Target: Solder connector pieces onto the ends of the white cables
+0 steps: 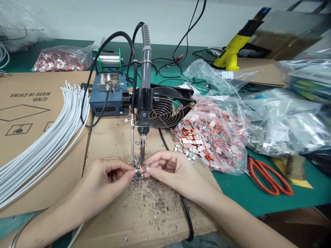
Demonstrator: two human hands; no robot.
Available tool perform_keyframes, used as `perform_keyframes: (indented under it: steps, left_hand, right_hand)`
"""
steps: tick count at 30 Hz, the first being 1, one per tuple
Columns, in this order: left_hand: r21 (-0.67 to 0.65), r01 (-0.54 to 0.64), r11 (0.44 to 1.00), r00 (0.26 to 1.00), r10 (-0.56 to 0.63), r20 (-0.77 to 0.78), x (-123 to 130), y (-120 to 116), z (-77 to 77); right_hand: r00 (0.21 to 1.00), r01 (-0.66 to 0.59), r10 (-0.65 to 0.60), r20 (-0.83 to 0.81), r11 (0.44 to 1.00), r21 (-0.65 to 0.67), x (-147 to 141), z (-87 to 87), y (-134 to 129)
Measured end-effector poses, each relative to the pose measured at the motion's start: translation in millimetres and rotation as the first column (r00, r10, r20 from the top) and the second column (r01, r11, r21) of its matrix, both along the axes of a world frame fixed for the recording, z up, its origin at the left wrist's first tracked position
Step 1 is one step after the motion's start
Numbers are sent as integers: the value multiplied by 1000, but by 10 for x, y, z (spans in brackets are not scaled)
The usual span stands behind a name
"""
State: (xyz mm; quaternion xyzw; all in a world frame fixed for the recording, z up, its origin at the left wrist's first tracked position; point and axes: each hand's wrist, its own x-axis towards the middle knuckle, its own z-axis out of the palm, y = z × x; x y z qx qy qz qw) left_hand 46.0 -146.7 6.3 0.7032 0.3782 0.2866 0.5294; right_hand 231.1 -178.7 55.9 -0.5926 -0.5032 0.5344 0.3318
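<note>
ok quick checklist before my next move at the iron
Part pinched by left hand and right hand: ok
Iron tip right above the part: ok; actual contact: cannot tell
Feed tube bent end beside the tip, reaching toward the part: ok
Solder spool on its holder with wire wound on: ok
Iron tip hot enough: cannot tell
Fan behind the iron, running: cannot tell

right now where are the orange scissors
Head view, far right: the orange-handled scissors lie on the green mat, just below the clear plastic bag of metal parts.
</note>
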Motion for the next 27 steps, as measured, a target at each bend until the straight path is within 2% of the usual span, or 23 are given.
perform_keyframes:
  steps: [7, 14, 20, 24, 26, 27]
  left_hand:
    - [28, 4, 1000, 1000, -5, 31, -9, -4, 35]
    - [-78, 44, 996, 997, -49, -57, -20, 10, 10]
    - [-134, 157, 978, 977, -174, -126, -67, 2, 105]
    - [-114, 231, 966, 958, -246, -144, -104, -189, 183]
    - [-65, 278, 959, 947, -284, -152, -94, -373, 152]
    - [3, 313, 950, 937, -309, -163, -81, -477, 109]
  right_hand:
    - [999, -25, 26, -35, 999, 27, 16, 2, 2]
    - [1000, -19, 19, 11, 1000, -22, 1, 11, 10]
    - [988, -151, 152, 30, 988, -35, 36, 45, -23]
    - [964, -244, 243, 107, 970, -2, 51, 148, -206]
    - [925, -321, 305, 228, 946, 37, 75, 234, -375]
    - [896, -363, 332, 296, 930, 56, 99, 275, -474]
